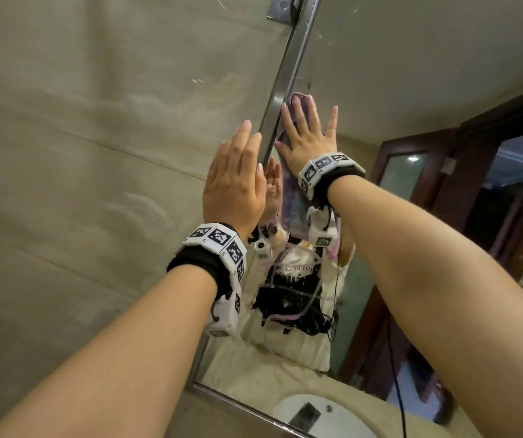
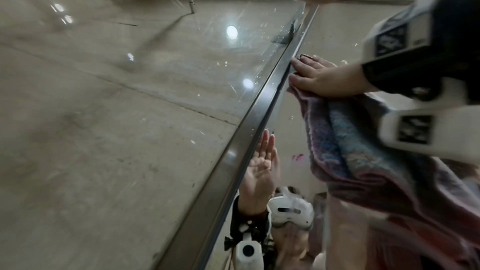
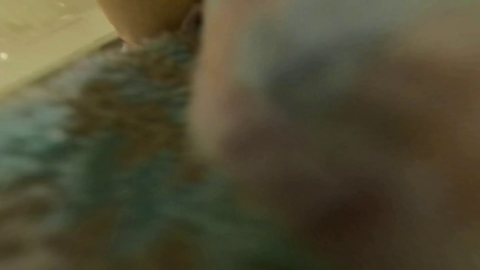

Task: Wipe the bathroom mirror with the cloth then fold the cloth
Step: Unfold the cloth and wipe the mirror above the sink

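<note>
The beige tiled wall point(image 1: 80, 184) fills the left of the head view, its grout lines running across at a slant. Beside it the bathroom mirror point(image 1: 411, 74) takes up the right, bordered along its left edge by a metal frame strip point(image 1: 285, 80) and flecked with small spots near the top. It reflects a dark wooden door, the person's pale top with cables across it, and the raised arms.

The cloth point(image 1: 295, 197) (a purple and blue towel) lies flat against the glass just right of the frame strip, its top under the palm and its lower part hanging down past the wrist; the left wrist view shows its folds point(image 2: 345, 141) draping below the fingers.

Of the 2 hands, the right hand point(image 1: 309, 137) is spread wide, fingers straight, pressing the cloth to the mirror. The left hand point(image 1: 234, 181) is also flat with straight fingers held together, raised by the frame strip and holding nothing; whether it touches the wall cannot be told.

Low in the glass sits a white sink point(image 1: 317, 415). The right wrist view is blurred, showing only cloth fibres close up.
</note>
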`<control>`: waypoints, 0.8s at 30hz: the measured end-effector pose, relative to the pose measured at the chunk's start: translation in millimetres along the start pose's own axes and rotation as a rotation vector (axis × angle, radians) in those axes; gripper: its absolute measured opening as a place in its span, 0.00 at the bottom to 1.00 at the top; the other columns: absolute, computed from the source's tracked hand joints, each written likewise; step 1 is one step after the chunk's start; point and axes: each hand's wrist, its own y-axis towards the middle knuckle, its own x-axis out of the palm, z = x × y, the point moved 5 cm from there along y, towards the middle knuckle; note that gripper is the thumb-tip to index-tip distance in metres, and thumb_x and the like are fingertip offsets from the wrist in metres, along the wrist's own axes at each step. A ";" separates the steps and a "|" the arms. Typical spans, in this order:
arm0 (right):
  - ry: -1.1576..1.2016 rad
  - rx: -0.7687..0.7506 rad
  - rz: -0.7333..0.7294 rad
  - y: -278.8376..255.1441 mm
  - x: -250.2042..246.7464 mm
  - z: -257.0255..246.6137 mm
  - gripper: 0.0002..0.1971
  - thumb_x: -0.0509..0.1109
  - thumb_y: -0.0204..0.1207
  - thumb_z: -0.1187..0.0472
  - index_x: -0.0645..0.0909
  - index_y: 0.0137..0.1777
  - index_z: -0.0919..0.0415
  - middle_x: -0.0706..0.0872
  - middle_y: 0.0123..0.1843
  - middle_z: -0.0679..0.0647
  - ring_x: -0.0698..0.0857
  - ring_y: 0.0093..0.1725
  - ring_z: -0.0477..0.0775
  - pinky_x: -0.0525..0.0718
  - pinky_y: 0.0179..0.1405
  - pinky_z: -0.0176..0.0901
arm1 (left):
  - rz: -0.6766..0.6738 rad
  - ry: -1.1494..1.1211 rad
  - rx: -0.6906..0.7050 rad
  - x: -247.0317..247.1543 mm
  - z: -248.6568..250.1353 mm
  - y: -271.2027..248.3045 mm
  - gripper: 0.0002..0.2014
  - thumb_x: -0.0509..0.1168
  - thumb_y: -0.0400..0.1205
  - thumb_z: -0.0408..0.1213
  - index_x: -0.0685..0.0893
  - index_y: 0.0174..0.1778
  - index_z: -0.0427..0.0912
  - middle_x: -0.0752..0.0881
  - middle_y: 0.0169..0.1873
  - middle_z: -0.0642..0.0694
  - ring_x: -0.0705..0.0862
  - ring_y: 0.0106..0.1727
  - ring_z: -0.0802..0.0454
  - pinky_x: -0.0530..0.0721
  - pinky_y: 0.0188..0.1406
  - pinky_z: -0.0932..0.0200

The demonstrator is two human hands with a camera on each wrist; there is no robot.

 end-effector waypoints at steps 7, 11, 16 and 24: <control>0.090 0.325 0.064 -69.2 15.4 108.2 0.33 0.44 0.83 0.41 0.36 0.83 0.51 0.37 0.85 0.51 0.36 0.83 0.55 0.33 0.75 0.71 | -0.059 0.026 -0.001 -2.4 -3.9 -14.3 0.21 0.57 0.81 0.32 0.71 0.72 0.34 0.71 0.75 0.36 0.69 0.76 0.43 0.54 0.78 0.56; 0.130 0.491 0.106 -120.8 36.0 142.2 0.33 0.45 0.84 0.42 0.38 0.83 0.53 0.40 0.85 0.54 0.39 0.84 0.56 0.37 0.77 0.72 | -0.074 0.026 -0.009 -3.7 -5.7 -26.4 0.21 0.56 0.81 0.33 0.70 0.72 0.34 0.70 0.75 0.36 0.68 0.76 0.43 0.54 0.78 0.55; 0.190 0.622 0.099 -134.7 49.7 116.1 0.35 0.46 0.84 0.43 0.38 0.83 0.59 0.39 0.85 0.60 0.39 0.83 0.62 0.37 0.79 0.69 | -0.129 0.048 -0.004 0.0 -12.3 -58.5 0.21 0.57 0.81 0.33 0.70 0.72 0.36 0.70 0.75 0.37 0.66 0.76 0.45 0.56 0.79 0.52; 0.064 0.050 0.052 -78.1 52.8 -12.5 0.33 0.44 0.84 0.42 0.36 0.83 0.54 0.37 0.85 0.54 0.36 0.83 0.58 0.32 0.75 0.69 | -0.110 0.008 0.011 1.0 -17.7 -78.3 0.21 0.59 0.80 0.32 0.72 0.71 0.35 0.71 0.74 0.36 0.67 0.75 0.44 0.57 0.79 0.52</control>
